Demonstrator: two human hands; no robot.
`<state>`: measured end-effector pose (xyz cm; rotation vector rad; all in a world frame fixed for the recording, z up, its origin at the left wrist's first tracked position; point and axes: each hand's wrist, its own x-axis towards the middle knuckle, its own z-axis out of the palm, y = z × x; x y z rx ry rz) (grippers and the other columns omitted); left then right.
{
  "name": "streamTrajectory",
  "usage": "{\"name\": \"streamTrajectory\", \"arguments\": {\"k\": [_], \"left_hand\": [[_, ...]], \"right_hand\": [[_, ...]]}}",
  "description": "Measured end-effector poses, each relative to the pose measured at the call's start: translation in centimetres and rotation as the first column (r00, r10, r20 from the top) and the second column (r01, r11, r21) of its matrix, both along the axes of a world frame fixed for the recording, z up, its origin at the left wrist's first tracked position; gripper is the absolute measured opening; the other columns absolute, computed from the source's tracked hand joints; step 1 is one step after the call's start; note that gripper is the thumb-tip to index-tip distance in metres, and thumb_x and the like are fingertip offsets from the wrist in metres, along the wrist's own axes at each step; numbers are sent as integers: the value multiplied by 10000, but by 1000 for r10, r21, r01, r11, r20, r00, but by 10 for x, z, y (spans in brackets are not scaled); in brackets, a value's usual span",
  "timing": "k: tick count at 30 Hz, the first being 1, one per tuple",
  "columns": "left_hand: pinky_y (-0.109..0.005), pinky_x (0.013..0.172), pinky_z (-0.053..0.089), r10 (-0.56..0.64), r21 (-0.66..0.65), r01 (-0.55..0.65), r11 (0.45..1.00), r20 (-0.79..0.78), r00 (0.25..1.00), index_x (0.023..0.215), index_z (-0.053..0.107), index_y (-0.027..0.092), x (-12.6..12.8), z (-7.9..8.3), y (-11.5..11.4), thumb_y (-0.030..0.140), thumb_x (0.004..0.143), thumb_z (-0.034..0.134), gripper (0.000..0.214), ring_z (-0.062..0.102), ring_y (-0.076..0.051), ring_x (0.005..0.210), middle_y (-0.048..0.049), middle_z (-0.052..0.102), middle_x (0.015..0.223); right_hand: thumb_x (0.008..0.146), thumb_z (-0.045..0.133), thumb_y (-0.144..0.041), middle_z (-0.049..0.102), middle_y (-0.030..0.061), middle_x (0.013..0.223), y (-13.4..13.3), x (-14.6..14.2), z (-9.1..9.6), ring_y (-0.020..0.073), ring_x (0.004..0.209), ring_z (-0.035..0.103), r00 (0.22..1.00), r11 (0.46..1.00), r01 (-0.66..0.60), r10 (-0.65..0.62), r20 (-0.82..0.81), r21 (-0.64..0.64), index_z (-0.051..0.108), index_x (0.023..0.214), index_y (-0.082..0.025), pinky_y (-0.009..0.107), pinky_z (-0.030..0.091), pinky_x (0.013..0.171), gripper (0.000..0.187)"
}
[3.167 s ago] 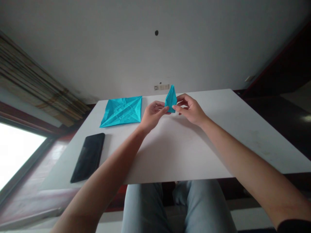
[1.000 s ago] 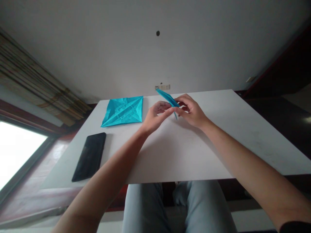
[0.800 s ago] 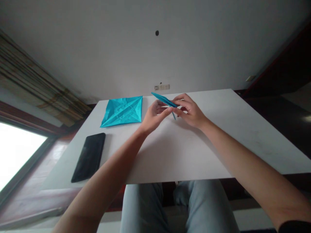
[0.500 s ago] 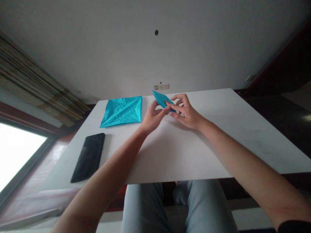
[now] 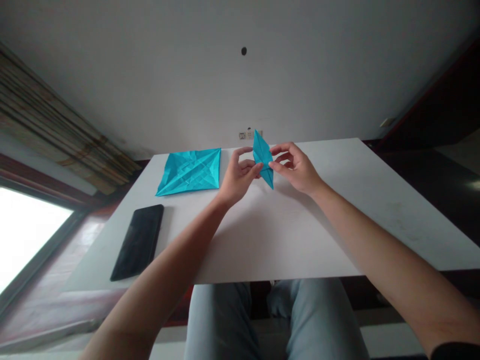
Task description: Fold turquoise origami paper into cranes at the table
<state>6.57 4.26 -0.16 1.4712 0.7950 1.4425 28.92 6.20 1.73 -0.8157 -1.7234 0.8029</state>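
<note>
Above the far part of the white table, a piece of folded blue paper (image 5: 263,155) is held up between both hands. It has a narrow diamond shape with pointed top and bottom ends, and crease lines run across its face. My left hand (image 5: 240,175) pinches its left edge, thumb on the near face and other fingers partly hidden behind. At the right edge, my right hand (image 5: 298,167) grips it between thumb and fingertips. To the left of my left hand lies a creased sheet of blue paper (image 5: 189,171), spread on the table.
A black smartphone (image 5: 138,242) lies on the left side of the white table (image 5: 262,240). Behind the table is a wall with sockets (image 5: 246,135). A curtain (image 5: 56,120) and a bright window (image 5: 30,230) are at the left. My knees are below the near edge.
The folded paper has turned from a leftward slant to nearly upright, showing its diamond face. My right hand has shifted from over the paper to its right edge. The sheet and phone stay put.
</note>
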Motion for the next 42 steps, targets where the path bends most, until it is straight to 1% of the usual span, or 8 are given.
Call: {"name": "streamTrajectory", "arguments": {"k": [7, 13, 19, 23, 28, 34, 39, 42], "left_hand": [[-301, 772, 674, -9, 123, 17, 992, -61, 998, 1436, 571, 280, -3, -6, 6, 598, 996, 921, 646, 832, -160, 792, 34, 779, 902], [-269, 751, 669, 8, 145, -3, 989, -32, 999, 1442, 587, 292, -3, -6, 5, 524, 996, 927, 606, 804, -138, 762, 49, 751, 874], [-283, 784, 681, 14, 133, -2, 991, -86, 996, 1189, 785, 220, -6, 2, 3, 538, 1026, 851, 363, 781, -149, 806, -26, 816, 952], [-340, 842, 705, 4, 25, -2, 1000, -75, 997, 1083, 846, 198, -7, 8, -1, 650, 1100, 695, 476, 817, -198, 883, -76, 864, 1005], [-257, 692, 627, -12, 12, 13, 1000, -71, 997, 1082, 818, 200, -5, 6, -2, 688, 902, 960, 539, 758, -150, 757, -53, 829, 929], [-207, 652, 600, 30, 71, -27, 997, -34, 999, 1124, 664, 249, -4, 1, 0, 524, 812, 1069, 580, 741, -85, 713, 4, 762, 1054], [-231, 685, 624, 58, 60, -56, 997, -33, 998, 1310, 633, 268, -3, -1, 1, 565, 921, 985, 602, 809, -141, 785, -1, 793, 985], [-270, 770, 664, 105, 98, -102, 990, -21, 994, 1237, 684, 236, -4, -3, 7, 659, 939, 943, 580, 836, -174, 883, -40, 828, 1005]], "right_hand": [[842, 1002, -684, 769, 14, 1233, 5, -4, -5, 175, 869, 732, 985, 994, -90, 81, -151, -56, 666, 1214, -329, 336, 694, 750, 614], [886, 982, -615, 803, 7, 1079, 3, -5, -3, 173, 819, 745, 983, 984, -148, 136, -124, -99, 782, 1071, -290, 341, 678, 750, 424], [962, 888, -535, 844, 41, 1022, -3, -3, 9, 202, 873, 750, 983, 979, -162, 150, -103, -122, 899, 1046, -265, 364, 672, 800, 282], [996, 836, -637, 843, 67, 1096, -7, -2, 14, 210, 911, 743, 979, 976, -182, 169, -112, -118, 908, 1018, -259, 356, 651, 782, 385], [864, 985, -666, 767, 18, 915, -3, -3, 5, 183, 788, 680, 986, 983, -152, 144, -84, -101, 831, 1009, -269, 333, 598, 701, 450], [809, 1035, -620, 743, -12, 1099, 4, -5, -5, 176, 811, 721, 979, 988, -148, 139, -149, -53, 667, 1182, -342, 374, 661, 765, 593], [857, 1015, -588, 717, -28, 1053, 5, -3, -11, 183, 789, 719, 982, 983, -176, 171, -82, -60, 557, 1305, -379, 378, 646, 727, 674], [889, 1004, -514, 739, -25, 1052, 3, -2, -11, 171, 782, 707, 971, 969, -237, 235, -32, -63, 550, 1283, -362, 349, 590, 702, 620]]}}
